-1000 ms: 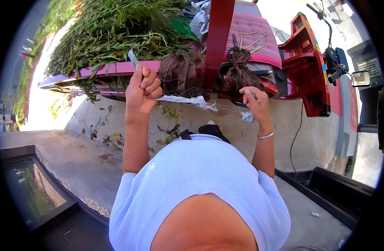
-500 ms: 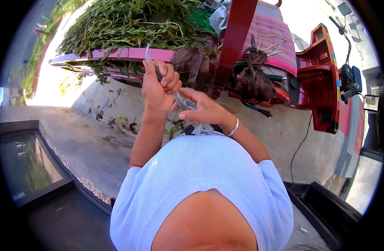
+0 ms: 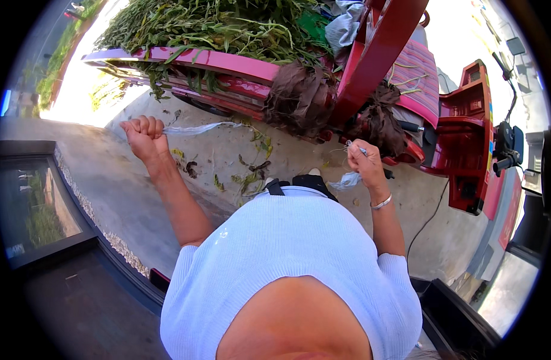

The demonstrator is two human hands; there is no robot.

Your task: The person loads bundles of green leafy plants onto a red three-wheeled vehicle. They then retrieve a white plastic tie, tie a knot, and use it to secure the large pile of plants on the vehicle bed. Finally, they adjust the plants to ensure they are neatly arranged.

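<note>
My left hand (image 3: 146,138) is closed in a fist at the left, out over the concrete. From it a whitish plastic strip (image 3: 197,129) stretches to the right and thins to a loose end. My right hand (image 3: 364,161), with a bracelet on its wrist, is pinched closed at the right in front of the red vehicle. It grips a bunched plastic strip (image 3: 347,180) of the same pale kind, whose tail hangs below the fingers and whose frayed threads stick out above. Both arms are spread wide apart. What lies inside each fist is hidden.
A red three-wheeled cart (image 3: 251,69) stands ahead, loaded with green cut plants (image 3: 215,27). Brown cloth (image 3: 299,99) is wrapped at its front corner. A striped pink seat cushion (image 3: 416,78) lies to the right. Dry leaves (image 3: 251,177) litter the concrete. A dark-framed glass panel (image 3: 41,210) is at the left.
My hands were close together at the middle, both on the strip. Now they are far apart, left hand to the left, right hand to the right, each with its own length of strip.
</note>
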